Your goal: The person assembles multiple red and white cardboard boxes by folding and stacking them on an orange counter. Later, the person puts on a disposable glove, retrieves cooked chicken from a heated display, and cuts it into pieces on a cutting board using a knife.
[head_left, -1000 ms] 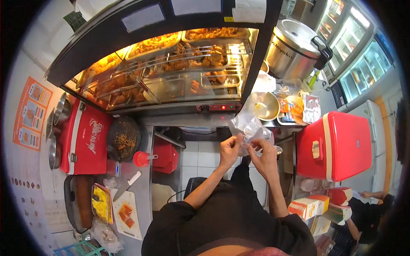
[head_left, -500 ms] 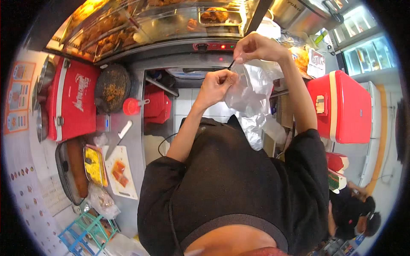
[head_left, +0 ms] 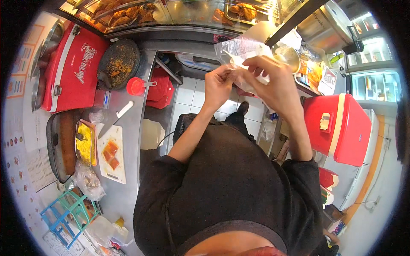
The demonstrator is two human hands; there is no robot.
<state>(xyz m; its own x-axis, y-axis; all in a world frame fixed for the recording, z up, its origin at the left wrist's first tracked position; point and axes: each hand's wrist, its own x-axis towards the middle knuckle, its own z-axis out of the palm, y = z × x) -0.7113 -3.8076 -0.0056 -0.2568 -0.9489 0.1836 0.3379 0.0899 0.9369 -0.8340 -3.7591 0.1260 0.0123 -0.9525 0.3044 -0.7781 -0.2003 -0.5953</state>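
Note:
In front of my chest, a clear plastic bag hangs at my two hands, its far part spread toward the display counter. My left hand is closed, pinching the bag between thumb and fingers. Close beside it, my right hand curls its fingers and thumb round the bag. Part of the bag lies behind the right hand, so its full shape and whatever is in it are hidden.
Ahead is a glass display case with fried food. At left are a red cooler, a stone mortar, a red measuring scoop, a knife and a cutting board. Another red cooler stands at right.
The bag, which hung down toward my waist, now extends away toward the display case. My right hand has come down, its fingers turned toward the left hand. The view has shifted.

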